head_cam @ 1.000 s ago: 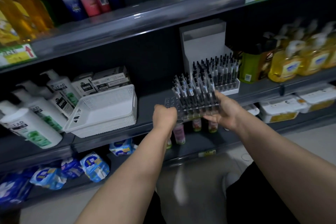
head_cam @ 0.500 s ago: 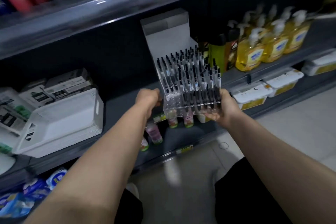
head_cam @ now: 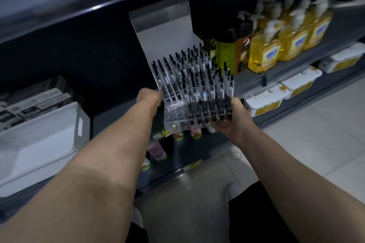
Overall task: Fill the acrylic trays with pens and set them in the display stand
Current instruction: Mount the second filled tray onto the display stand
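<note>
Both grips are on the acrylic tray (head_cam: 177, 118): the left hand (head_cam: 149, 97) clamps its 9 o'clock edge with the fingers hidden behind the plastic, and the right hand (head_cam: 235, 118) cups the 4 o'clock corner with fingers curled underneath. In the head view the tray is held tilted at the middle of the scene, off the shelf (head_cam: 110, 122) and right in front of the white display stand (head_cam: 164, 31) at its 12 o'clock. Black-capped pens (head_cam: 205, 92) fill most of its holes, though a patch toward 7 o'clock is bare. Behind it, more rows of pens already stand in the stand's upper step, so one tray looks placed. This one seems close to its slot but not seated; I cannot tell if it touches the stand. Filling the bare holes and setting it down appear to remain. A white basket (head_cam: 45, 134) sits at 9 o'clock and yellow soap bottles (head_cam: 292, 43) at 2 o'clock.
</note>
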